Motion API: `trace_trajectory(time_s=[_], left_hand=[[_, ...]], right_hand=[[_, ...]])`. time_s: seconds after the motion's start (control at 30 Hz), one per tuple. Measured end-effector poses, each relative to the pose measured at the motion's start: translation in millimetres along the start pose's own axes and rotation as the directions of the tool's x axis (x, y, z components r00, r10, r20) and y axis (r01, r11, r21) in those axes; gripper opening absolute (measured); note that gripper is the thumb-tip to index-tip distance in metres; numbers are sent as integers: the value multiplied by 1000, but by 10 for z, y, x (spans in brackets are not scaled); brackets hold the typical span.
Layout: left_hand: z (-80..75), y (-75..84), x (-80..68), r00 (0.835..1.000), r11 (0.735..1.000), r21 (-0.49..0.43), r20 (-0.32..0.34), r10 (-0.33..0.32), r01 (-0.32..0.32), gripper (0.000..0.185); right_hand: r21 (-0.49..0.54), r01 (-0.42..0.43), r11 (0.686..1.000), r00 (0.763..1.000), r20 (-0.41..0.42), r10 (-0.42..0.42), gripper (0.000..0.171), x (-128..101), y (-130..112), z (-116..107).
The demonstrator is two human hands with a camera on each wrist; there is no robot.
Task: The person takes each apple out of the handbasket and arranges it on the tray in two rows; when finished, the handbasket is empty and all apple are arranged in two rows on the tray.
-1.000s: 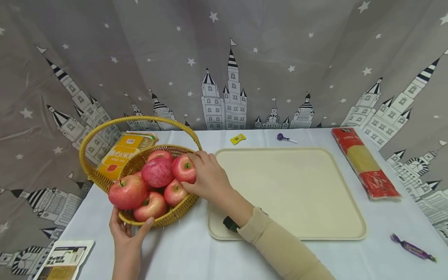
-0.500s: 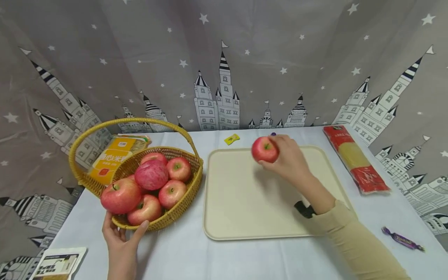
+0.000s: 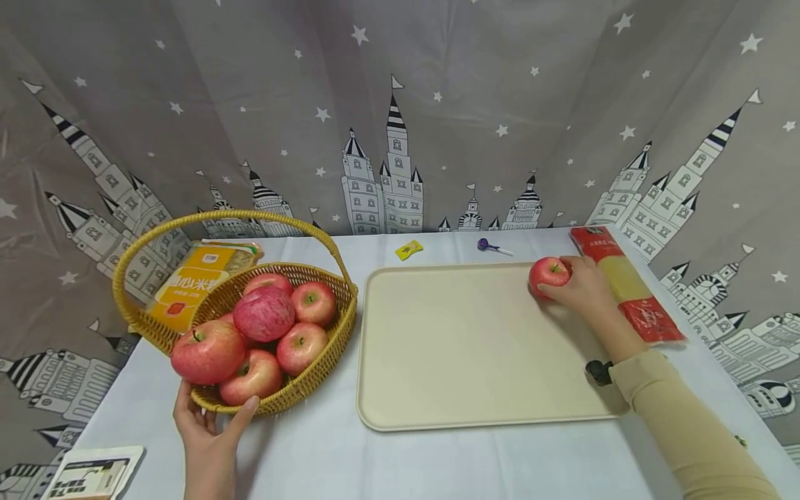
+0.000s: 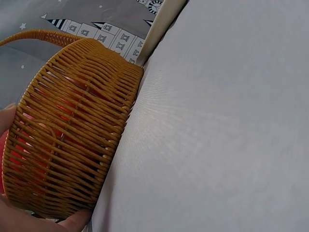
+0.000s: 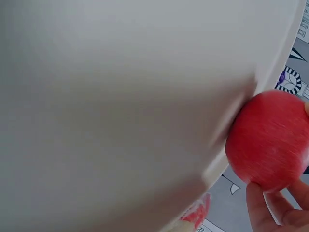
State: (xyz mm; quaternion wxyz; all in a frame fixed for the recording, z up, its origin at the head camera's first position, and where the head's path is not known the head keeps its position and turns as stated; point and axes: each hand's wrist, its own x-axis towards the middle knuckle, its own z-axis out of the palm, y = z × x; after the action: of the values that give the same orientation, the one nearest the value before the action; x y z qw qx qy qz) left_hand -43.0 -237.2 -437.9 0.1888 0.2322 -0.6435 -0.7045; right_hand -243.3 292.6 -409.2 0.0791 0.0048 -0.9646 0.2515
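My right hand (image 3: 584, 286) grips a red apple (image 3: 548, 275) over the far right corner of the beige tray (image 3: 450, 410). In the right wrist view the apple (image 5: 270, 140) is close over the tray's edge, fingertips curled against its side. On the left stands a wicker basket (image 3: 325, 368) with a tall arched handle, holding several red apples (image 3: 264, 312). My left hand (image 3: 209, 437) holds the basket's near side, thumb and fingers spread around its lower wall. The left wrist view shows the woven wall (image 4: 72, 130) up close, fingers at two sides of it.
A yellow food packet (image 3: 194, 281) leans behind the basket. At the back lie a yellow candy (image 3: 409, 250) and a purple lollipop (image 3: 490, 246). A red noodle bag (image 3: 625, 281) lies right of the tray, a white pouch (image 3: 94, 472) at front left.
My right hand has taken an apple from the basket and carried it right, across the tray to its far right corner. The left hand stays at the basket. The view has shifted slightly right.
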Motion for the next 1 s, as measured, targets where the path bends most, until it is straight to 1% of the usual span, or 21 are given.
trace_trajectory(time_s=[0.1,0.23,0.3,0.37,0.47,0.53,0.67,0.77,0.83,0.9,0.97,1.0], left_hand=[[4,-6,-1,1000,1000,-8,-2,5,-5,98],[0,-2,-3,1000,1000,0,-8,-9,9,99],[1,5,-5,1000,1000,2,-8,-16,16,99],[3,12,-7,1000,1000,0,-6,-23,23,99],[5,16,-11,1000,1000,4,-6,-29,29,99],[6,14,-12,1000,1000,8,-6,-30,30,99],[9,5,-13,1000,1000,8,-4,-21,21,99],[10,2,-18,1000,1000,-11,2,-1,1,98],[11,1,-23,1000,1000,-25,1,13,-13,98],[14,0,-26,1000,999,-37,3,22,-22,98],[16,-1,-27,1000,999,-38,3,24,-24,98],[16,-1,-27,1000,999,-32,3,22,-22,98]], right_hand=[[-10,-5,1000,1000,26,6,77,15,-1,0],[-30,-10,999,998,66,12,86,28,-37,-23],[-40,-19,999,997,72,22,90,25,-75,-42],[-41,-11,999,998,54,13,91,13,-148,-58],[8,33,999,999,18,-33,87,-8,-327,-39],[45,71,996,997,12,-72,83,-30,-497,9],[166,123,978,989,62,-135,80,-105,-927,173],[261,193,946,972,82,-221,79,-179,-1300,336],[322,256,911,951,84,-297,78,-237,-1564,446],[370,326,870,921,82,-380,77,-310,-1830,545],[421,383,822,881,101,-462,76,-396,-2097,630],[444,409,797,856,114,-503,75,-438,-2225,675]])
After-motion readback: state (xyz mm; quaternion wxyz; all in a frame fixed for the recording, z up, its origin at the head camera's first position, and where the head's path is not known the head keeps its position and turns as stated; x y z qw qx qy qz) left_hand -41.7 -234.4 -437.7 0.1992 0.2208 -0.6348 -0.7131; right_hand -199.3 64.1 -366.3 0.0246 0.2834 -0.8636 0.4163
